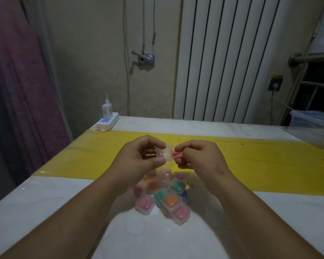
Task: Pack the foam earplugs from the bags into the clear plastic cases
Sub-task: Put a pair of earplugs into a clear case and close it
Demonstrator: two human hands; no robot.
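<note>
My left hand (pixel 140 157) pinches a small clear plastic case (pixel 165 153) between thumb and fingers, raised above the table. Right beside it, my right hand (pixel 200 156) pinches pink foam earplugs (pixel 177 155), their tips almost touching the case. Whether the case is open I cannot tell. Below my hands lies a heap of several clear cases (pixel 165 195) filled with pink, orange, green and blue earplugs. A crumpled clear bag (pixel 168 165) shows faintly under the held case.
The table is white (pixel 45 202) with a yellow strip (pixel 94 157) across it. A white power strip with a charger (pixel 107 120) sits at the far left corner. A clear plastic container (pixel 312 120) stands at the far right. A radiator lines the wall behind.
</note>
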